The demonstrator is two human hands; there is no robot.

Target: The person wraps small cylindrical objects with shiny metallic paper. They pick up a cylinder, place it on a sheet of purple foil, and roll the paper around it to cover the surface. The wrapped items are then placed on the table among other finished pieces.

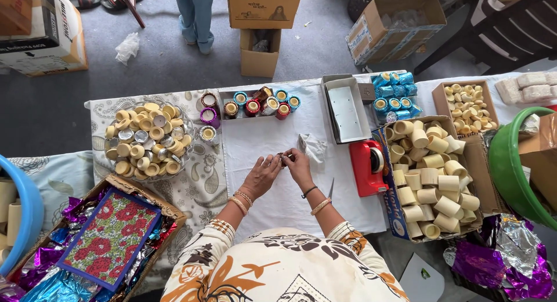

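At the centre of the frame, over the white desk (261,145), our left hand (261,175) and right hand (299,165) meet, fingers of both closed on 1 small dark piece (282,157) between the fingertips; neither hand is nearer, and its long axis is too small to tell.

A tiny dark thing (282,157), prob. a small scrap or bit of wrap, sits near the middle of the frame, just above the white cloth. It is too small to tell its true shape or what it's made of. It looks dark brown w/ a bit of shine. It is pinched between the tips of the left hand (262,175) and the right hand (299,166), which meet around it, so most of it is hidden. It is held up off the cloth, not lying flat.
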